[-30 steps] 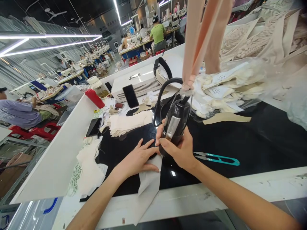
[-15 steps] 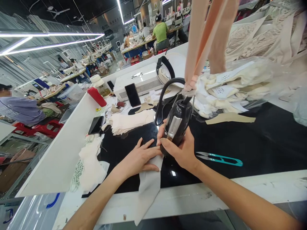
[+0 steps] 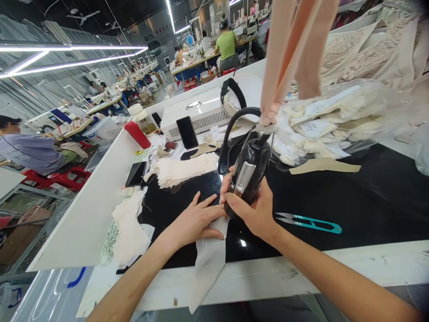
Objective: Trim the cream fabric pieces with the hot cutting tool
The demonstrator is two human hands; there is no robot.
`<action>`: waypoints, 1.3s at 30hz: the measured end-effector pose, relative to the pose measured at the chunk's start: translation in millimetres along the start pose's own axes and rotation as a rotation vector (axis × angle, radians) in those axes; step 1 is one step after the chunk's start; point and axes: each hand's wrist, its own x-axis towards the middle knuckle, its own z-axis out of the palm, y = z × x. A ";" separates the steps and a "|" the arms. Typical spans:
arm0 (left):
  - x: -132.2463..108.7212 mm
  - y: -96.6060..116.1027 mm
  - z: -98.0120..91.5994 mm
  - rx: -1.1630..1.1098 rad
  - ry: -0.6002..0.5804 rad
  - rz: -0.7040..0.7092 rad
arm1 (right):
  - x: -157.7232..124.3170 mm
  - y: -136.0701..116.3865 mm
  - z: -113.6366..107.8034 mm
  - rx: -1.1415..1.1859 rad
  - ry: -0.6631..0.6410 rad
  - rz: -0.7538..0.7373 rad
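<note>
My right hand is closed around a black hand-held tool with a metal clip and a black looped cable, its lower end pressed down on a pale fabric strip. My left hand lies flat with fingers spread on the upper end of that strip, touching the tool's base. The strip lies on the black work mat and hangs over the table's front edge.
Teal thread snips lie right of my right hand. A stack of cream fabric pieces, two phones and a white machine box sit behind. Bagged fabric bundles pile at the right. People sew at distant tables.
Both hands, the tool and the strip stay put; only my head view shifts slightly.
</note>
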 end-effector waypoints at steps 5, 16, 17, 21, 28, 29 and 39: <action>-0.9 0.2 -1.0 0.013 0.016 0.015 | -2.3 1.0 -3.1 -0.036 -0.003 0.044; 1.0 -4.1 6.4 0.049 0.038 0.001 | -14.0 -3.9 -1.6 -0.025 -0.036 0.062; 1.8 -4.1 6.5 0.046 0.030 0.000 | -15.0 -3.5 -2.3 -0.032 -0.039 0.071; 4.5 -3.6 4.7 0.025 0.005 -0.005 | -17.6 -2.1 -3.9 -0.035 -0.012 0.098; 5.0 -0.2 1.8 0.006 0.012 0.004 | -24.4 -2.7 1.5 0.031 0.007 0.098; 5.1 0.4 1.8 0.002 0.011 0.002 | -25.1 -2.5 1.7 0.030 0.004 0.095; 5.9 0.3 0.5 0.030 0.036 0.029 | -20.7 -5.2 0.2 -0.003 -0.014 0.069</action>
